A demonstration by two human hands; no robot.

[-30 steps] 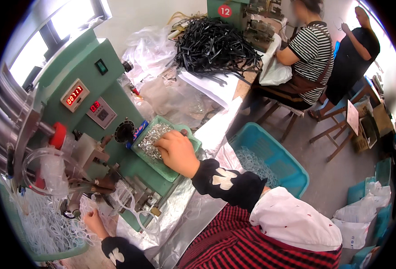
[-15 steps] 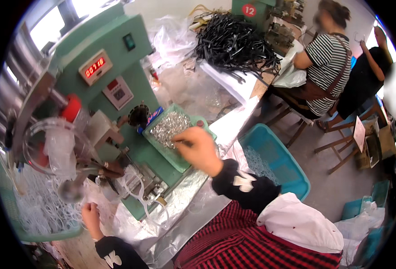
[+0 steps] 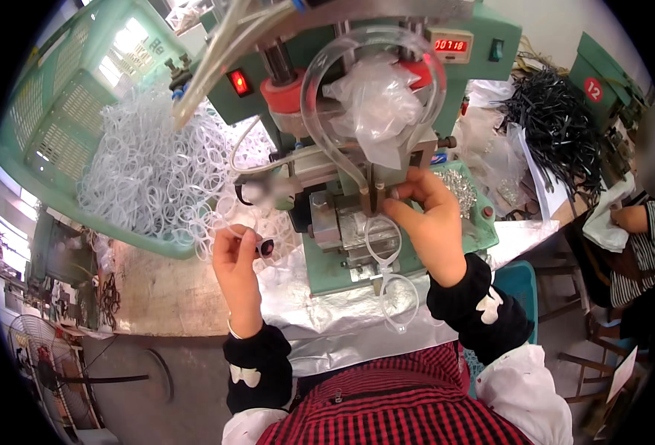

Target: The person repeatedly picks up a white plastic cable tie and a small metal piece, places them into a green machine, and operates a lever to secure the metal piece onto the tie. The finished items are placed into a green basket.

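A clear plastic eyeglass frame (image 3: 386,259) sits on the metal fixture of a green press machine (image 3: 327,271), its lower rim hanging over the front edge. My right hand (image 3: 432,222) is at the fixture under the press head, thumb and fingertips pinched beside the frame's upper end; whatever is between them is too small to make out. My left hand (image 3: 237,256) is closed in a pinch by the near edge of the pile of clear frames (image 3: 157,163); what it holds is unclear. A green tray of small silvery metal parts (image 3: 457,189) stands right of the fixture.
The pile fills a green plastic basket (image 3: 60,174) at the left. Clear tubing (image 3: 320,137) and a plastic bag (image 3: 379,104) hang before the press. Black strip-like parts (image 3: 553,122) are heaped at the back right, near a seated person's hand (image 3: 631,219). A blue basket (image 3: 516,285) stands below.
My right hand has moved left from the metal parts tray to the fixture. My left hand stays near the clear pile. The view has swung left.
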